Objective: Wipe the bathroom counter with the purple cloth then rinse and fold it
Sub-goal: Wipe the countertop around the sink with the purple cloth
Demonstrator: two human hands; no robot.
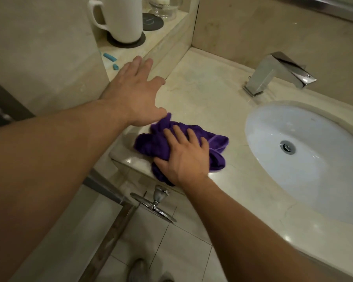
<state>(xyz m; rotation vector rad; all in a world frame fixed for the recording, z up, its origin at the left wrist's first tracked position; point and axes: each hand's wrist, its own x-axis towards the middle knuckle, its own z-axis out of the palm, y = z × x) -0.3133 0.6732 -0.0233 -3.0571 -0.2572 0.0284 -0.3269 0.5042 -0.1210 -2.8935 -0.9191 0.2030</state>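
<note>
The purple cloth (149, 142) lies crumpled on the beige marble counter (202, 92), near its front left corner. My right hand (183, 155) presses flat on the cloth with fingers straight and spread. My left hand (135, 94) hovers open over the counter's left end, fingers extended toward the raised ledge, its thumb just above the cloth's far edge. The white oval sink basin (306, 157) with its metal drain lies to the right of the cloth.
A chrome faucet (273, 74) stands behind the basin. On the raised ledge (163, 43) at the back left are a white kettle (118, 17) on a dark base, a dark coaster, glassware and small blue items (110, 58). A chrome door handle (155, 202) is below the counter's edge.
</note>
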